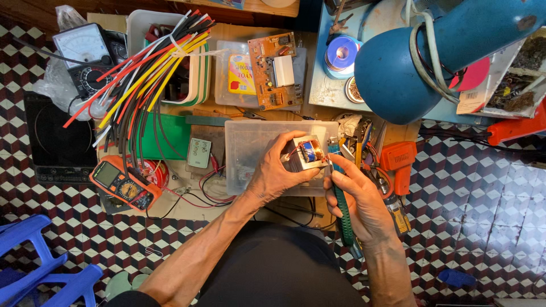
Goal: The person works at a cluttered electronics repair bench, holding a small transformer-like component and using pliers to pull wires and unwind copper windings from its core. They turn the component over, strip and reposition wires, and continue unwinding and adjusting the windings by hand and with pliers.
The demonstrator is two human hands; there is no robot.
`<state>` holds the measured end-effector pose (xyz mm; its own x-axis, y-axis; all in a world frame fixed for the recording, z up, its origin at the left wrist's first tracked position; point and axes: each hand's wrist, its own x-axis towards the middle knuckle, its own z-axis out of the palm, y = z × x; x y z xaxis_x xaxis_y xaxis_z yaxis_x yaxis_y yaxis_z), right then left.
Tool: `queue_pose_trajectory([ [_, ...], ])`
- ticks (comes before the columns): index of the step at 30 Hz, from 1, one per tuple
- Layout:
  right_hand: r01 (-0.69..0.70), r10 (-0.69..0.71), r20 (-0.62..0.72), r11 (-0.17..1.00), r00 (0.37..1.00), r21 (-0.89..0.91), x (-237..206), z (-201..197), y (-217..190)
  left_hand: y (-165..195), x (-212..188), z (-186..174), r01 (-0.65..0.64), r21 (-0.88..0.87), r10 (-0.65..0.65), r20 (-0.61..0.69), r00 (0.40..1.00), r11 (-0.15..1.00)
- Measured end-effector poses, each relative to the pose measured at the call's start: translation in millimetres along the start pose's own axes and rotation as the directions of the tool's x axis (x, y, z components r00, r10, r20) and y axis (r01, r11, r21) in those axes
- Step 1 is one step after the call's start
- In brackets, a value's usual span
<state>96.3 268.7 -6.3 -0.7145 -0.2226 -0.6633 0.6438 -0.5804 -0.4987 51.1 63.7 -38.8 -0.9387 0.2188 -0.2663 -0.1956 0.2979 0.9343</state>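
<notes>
Two hands met over a cluttered table (187, 207), where a person bent to a small transformer (304, 154), a metal-cored block wound in copper with red leads. The left hand (278, 170) was wrapped tight about the transformer, thumb and fingers clamped on its sides, holding it just above a clear plastic box (250, 148). The right hand (358, 202) was closed on a green-handled tool (341, 207), its tip set against the transformer's right edge; the tip itself was too small to make out. An orange multimeter (122, 185) lay to the left beside a bundle of coloured wires (148, 68), a circuit board (276, 71) sat farther back, and a blue lamp (409, 62) hung over the right side.

The work looked to call for a steady grip: the block held firm but clear of the fine winding and leads, the tool pressed gently at the edge so it could not skid into the copper or the fingers (296, 139) curled close by. Working low over the box seemed wise, should a small part drop.
</notes>
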Motion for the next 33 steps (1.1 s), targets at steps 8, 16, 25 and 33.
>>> queue_pose_trajectory([
  [8,0.001,0.0,-0.025,1.0,1.0,0.012,12,-5,6,-3,0,2,-0.1,0.089,0.106,-0.063,0.992,0.991],
  [16,-0.004,0.004,-0.028,1.0,1.0,0.0,15,-8,10,-8,-2,3,-0.201,0.217,0.223,-0.082,0.971,0.955],
  [25,-0.035,0.022,0.063,0.976,0.998,0.217,12,-17,4,-10,-3,2,-0.207,0.252,0.232,-0.073,0.97,0.945],
  [33,0.03,-0.034,0.012,0.967,0.999,0.254,9,-26,-9,-10,-4,2,-0.251,0.265,0.281,-0.081,0.956,0.931],
])
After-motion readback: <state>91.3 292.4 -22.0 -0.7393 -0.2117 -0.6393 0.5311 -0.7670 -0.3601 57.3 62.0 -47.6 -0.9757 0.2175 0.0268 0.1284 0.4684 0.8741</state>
